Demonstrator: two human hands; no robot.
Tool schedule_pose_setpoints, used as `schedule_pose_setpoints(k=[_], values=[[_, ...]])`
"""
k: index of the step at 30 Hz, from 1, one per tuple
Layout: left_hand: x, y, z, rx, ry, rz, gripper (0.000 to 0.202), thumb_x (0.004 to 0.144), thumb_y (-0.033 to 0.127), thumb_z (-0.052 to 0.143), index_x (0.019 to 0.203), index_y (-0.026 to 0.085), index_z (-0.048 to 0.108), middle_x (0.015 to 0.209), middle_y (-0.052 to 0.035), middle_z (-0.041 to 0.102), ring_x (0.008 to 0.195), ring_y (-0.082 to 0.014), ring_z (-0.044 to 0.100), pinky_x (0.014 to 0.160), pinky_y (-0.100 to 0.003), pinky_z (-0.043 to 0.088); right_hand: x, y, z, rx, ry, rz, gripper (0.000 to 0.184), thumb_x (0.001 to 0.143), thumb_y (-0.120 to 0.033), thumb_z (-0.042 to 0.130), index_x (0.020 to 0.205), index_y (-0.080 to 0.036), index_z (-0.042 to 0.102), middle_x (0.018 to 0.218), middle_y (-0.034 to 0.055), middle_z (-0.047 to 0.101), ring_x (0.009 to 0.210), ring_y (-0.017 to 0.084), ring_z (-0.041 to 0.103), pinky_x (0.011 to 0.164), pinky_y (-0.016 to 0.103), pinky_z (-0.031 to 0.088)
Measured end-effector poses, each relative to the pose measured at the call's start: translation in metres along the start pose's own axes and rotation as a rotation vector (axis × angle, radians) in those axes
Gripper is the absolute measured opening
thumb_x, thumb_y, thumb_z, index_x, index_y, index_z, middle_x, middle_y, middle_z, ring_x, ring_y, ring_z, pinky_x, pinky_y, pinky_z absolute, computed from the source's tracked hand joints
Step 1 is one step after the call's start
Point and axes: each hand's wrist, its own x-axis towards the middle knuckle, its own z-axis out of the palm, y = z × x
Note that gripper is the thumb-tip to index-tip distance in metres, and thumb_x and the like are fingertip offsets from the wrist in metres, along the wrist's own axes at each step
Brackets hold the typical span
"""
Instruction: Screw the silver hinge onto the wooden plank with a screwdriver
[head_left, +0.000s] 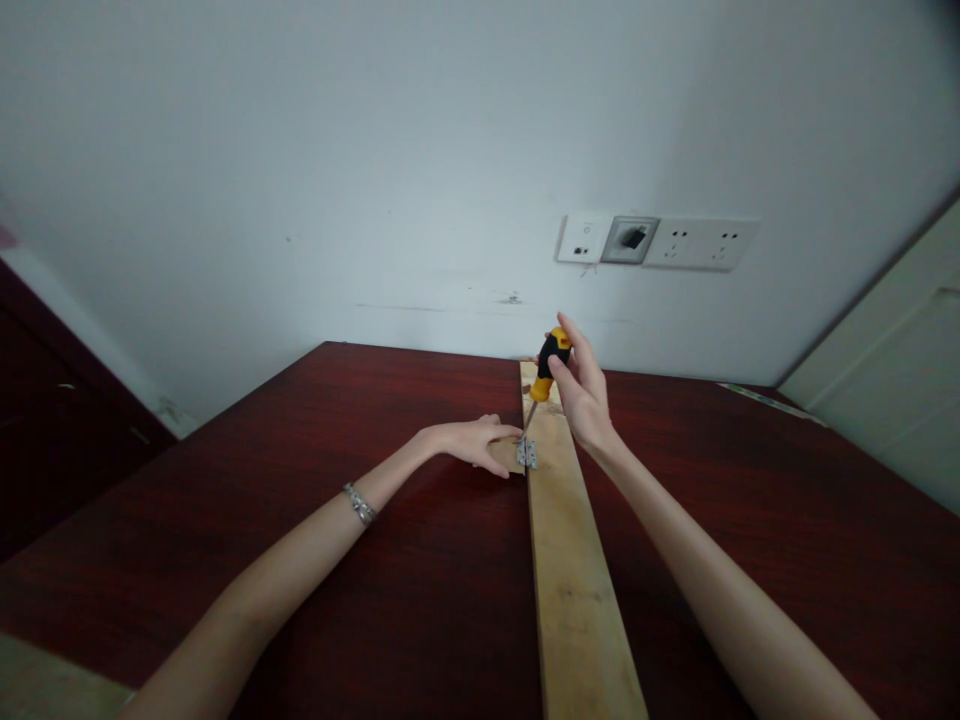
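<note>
My right hand is closed around the yellow and black handle of a screwdriver. Its shaft slants down to the left, with the tip at a small metal hinge. The hinge bridges a long pale wooden plank and a small piece of wood on the plank's left side. With thumb and fingers, my left hand grips that small piece from its left. Whether the tip sits in a screw is too small to tell.
The plank lies lengthwise on a dark red table, its far end near the white wall. Sockets and switch plates are on the wall at the right. A pale door or panel stands beyond the table's right edge.
</note>
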Motion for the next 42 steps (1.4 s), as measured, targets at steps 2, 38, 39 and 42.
schedule_pose_setpoints(k=[2,38,39,42], values=[[0.000,0.000,0.000,-0.003,-0.006,-0.009,0.084,0.075,0.054,0.070,0.145,0.022,0.037,0.111,-0.0091,0.047,0.108,-0.0264,0.048,0.099,-0.035,0.037,0.000,-0.005,0.001,0.016,0.011,-0.025,0.047,0.091,-0.036,0.050,0.138,-0.036,0.043,0.144,0.0017,0.045,0.129,0.021,0.045,0.112,0.045,0.034],[0.001,0.006,0.001,0.014,0.064,-0.010,0.068,0.071,0.048,0.073,0.125,0.014,0.050,0.110,-0.0084,0.051,0.106,-0.0241,0.050,0.092,-0.030,0.040,0.005,-0.013,-0.009,-0.052,-0.028,-0.120,0.035,0.082,-0.027,0.065,0.116,-0.032,0.060,0.114,0.0026,0.060,0.101,0.020,0.058,0.079,0.035,0.055],[0.002,0.006,0.001,0.011,0.071,-0.009,0.067,0.071,0.048,0.073,0.124,0.014,0.051,0.110,-0.0085,0.051,0.105,-0.0240,0.050,0.092,-0.029,0.040,0.006,-0.014,-0.010,-0.041,-0.051,-0.124,0.035,0.083,-0.025,0.064,0.117,-0.032,0.060,0.114,0.0027,0.059,0.102,0.020,0.058,0.080,0.035,0.055],[0.002,0.005,0.002,0.001,0.081,-0.001,0.068,0.071,0.048,0.073,0.124,0.013,0.051,0.110,-0.0089,0.051,0.104,-0.0243,0.050,0.092,-0.030,0.040,0.007,-0.015,-0.014,-0.016,-0.104,-0.136,0.038,0.084,-0.021,0.061,0.120,-0.033,0.060,0.113,0.0031,0.058,0.102,0.020,0.058,0.082,0.036,0.055]])
